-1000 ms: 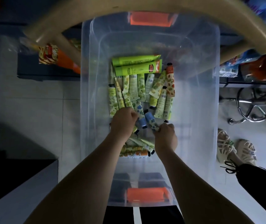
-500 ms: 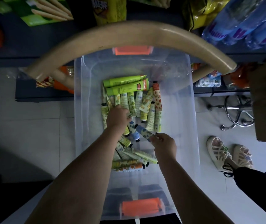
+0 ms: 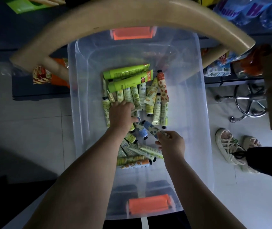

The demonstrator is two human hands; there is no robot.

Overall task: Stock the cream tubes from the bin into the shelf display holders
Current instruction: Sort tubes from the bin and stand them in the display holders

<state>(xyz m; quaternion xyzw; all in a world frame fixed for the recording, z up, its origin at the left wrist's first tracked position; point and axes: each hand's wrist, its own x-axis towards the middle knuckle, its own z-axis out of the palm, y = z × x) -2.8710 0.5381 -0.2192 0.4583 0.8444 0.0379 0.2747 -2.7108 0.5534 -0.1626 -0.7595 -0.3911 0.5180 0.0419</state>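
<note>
A clear plastic bin (image 3: 198, 113) with orange latches holds several cream tubes: two big lime-green ones (image 3: 128, 78) at the far end, and small patterned ones (image 3: 158, 103) in the middle. My left hand (image 3: 121, 115) reaches into the pile, its fingers curled round a small blue-patterned tube. Just to the right, my right hand (image 3: 170, 142) pinches the flat end of a blue-capped tube (image 3: 151, 128) that points up-left. More tubes (image 3: 135, 160) lie under my forearms. No display holders are in view.
A curved beige bar (image 3: 115, 19) arches over the bin's far end. Dark shelves (image 3: 41, 90) with snack packets and water bottles (image 3: 255, 10) stand beyond it. A chrome stool base (image 3: 249, 103) and another person's sandalled feet (image 3: 234, 146) are on the tiled floor at the right.
The camera has tilted up, bringing the shelves into view. My right hand has drawn back slightly with the blue-capped tube pinched in it. My left hand stays in the pile.
</note>
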